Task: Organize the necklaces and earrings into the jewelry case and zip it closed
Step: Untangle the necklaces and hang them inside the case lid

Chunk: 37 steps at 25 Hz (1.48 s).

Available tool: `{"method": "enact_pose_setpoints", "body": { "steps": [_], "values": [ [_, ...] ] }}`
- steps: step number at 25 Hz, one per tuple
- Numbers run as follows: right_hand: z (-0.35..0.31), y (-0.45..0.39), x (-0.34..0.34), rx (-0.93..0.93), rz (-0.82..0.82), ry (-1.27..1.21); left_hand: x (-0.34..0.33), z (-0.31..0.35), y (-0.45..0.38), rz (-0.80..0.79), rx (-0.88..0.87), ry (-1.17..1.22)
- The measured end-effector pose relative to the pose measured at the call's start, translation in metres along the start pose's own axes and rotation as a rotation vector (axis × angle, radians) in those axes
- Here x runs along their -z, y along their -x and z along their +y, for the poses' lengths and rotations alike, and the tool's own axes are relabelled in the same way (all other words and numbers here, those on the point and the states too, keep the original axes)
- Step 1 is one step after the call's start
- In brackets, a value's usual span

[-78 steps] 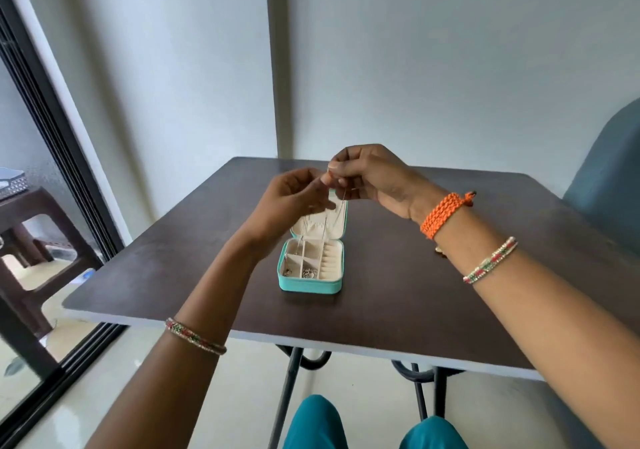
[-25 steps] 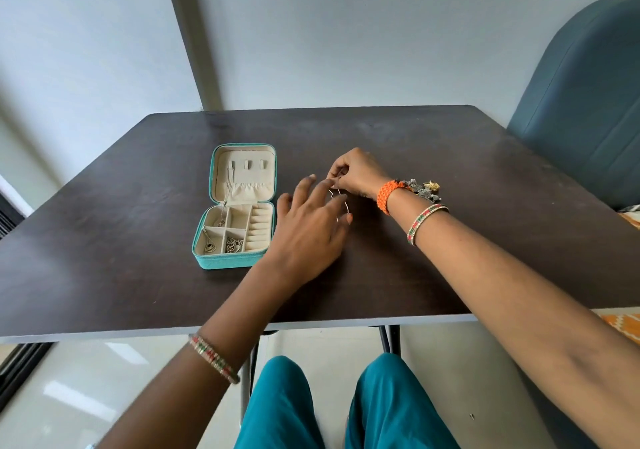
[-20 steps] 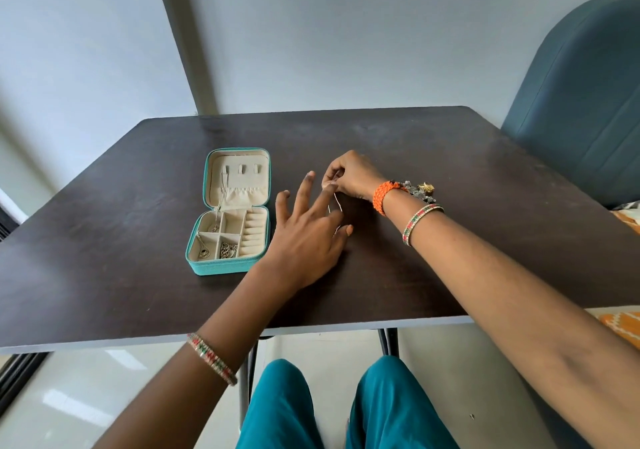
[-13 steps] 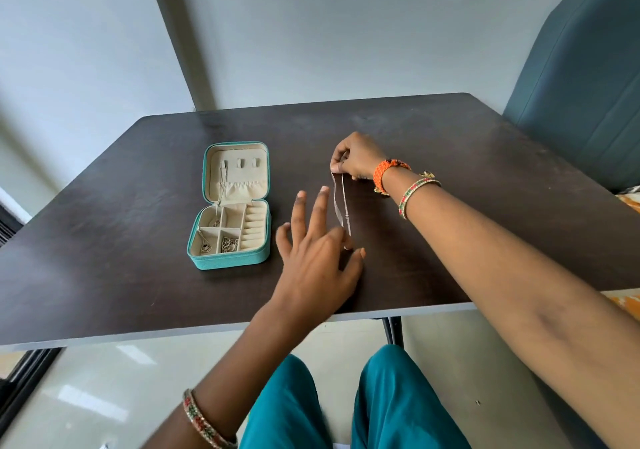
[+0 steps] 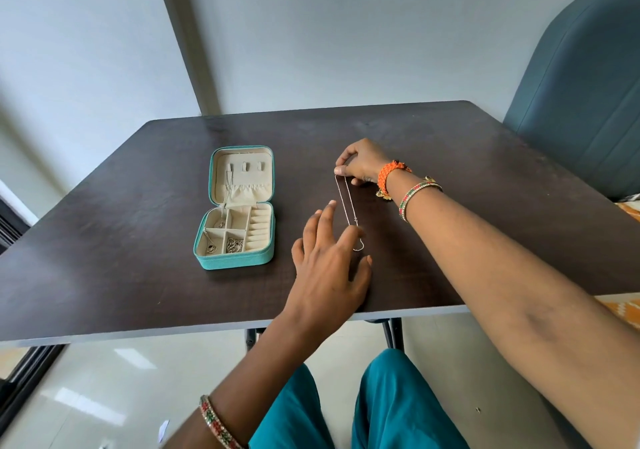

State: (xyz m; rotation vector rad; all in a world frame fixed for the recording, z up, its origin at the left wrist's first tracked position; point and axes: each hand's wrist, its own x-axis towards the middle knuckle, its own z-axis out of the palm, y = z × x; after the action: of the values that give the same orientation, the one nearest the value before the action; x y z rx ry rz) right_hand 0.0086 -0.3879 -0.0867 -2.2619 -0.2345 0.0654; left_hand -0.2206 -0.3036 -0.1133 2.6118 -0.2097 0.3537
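In the head view, a thin necklace [image 5: 347,207] is stretched along the dark table [image 5: 485,157], pinched at its far end by the right hand [image 5: 362,164]. The left hand [image 5: 329,268] is spread flat, fingertips beside the pendant. The open jewelry case [image 5: 239,211] is seen left of it.

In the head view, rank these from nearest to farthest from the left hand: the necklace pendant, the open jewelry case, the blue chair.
From the left hand:
1. Necklace pendant, right beside the fingertips, on the table.
2. Open jewelry case, to the hand's left, on the table.
3. Blue chair, past the table's far right corner.
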Motion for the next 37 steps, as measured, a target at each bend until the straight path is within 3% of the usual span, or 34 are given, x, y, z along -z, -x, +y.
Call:
{"method": "enact_pose_setpoints", "body": {
  "steps": [4,10,13,17,19,23,26,30,33,37],
  "values": [
    [0.003,0.008,0.002,-0.034,0.057,-0.221,0.005,-0.003,0.003,0.132,-0.042,0.070],
    [-0.049,0.032,0.026,0.308,0.155,-0.230,0.057,-0.023,-0.007,0.358,-0.076,0.021],
    [-0.079,0.057,0.020,0.437,0.064,-0.225,0.086,-0.060,-0.015,0.458,-0.062,-0.050],
    [-0.105,0.101,-0.023,0.501,-0.245,0.040,0.104,-0.117,-0.010,0.601,0.211,0.130],
    [-0.113,0.116,-0.048,0.544,-0.359,0.267,0.098,-0.138,-0.005,0.546,0.254,0.230],
    [-0.123,0.133,-0.073,0.494,-0.353,0.477,0.086,-0.149,0.001,0.354,0.274,0.449],
    [-0.129,0.139,-0.076,0.438,-0.303,0.556,0.085,-0.151,-0.001,0.335,0.280,0.460],
    [-0.136,0.147,-0.087,0.520,-0.227,0.675,0.081,-0.157,-0.002,0.325,0.253,0.397],
    [-0.137,0.145,-0.087,0.458,-0.275,0.609,0.080,-0.161,-0.001,0.324,0.251,0.386],
    [-0.131,0.135,-0.076,0.318,-0.414,0.286,0.080,-0.163,-0.002,0.315,0.242,0.412]
  ]
}}
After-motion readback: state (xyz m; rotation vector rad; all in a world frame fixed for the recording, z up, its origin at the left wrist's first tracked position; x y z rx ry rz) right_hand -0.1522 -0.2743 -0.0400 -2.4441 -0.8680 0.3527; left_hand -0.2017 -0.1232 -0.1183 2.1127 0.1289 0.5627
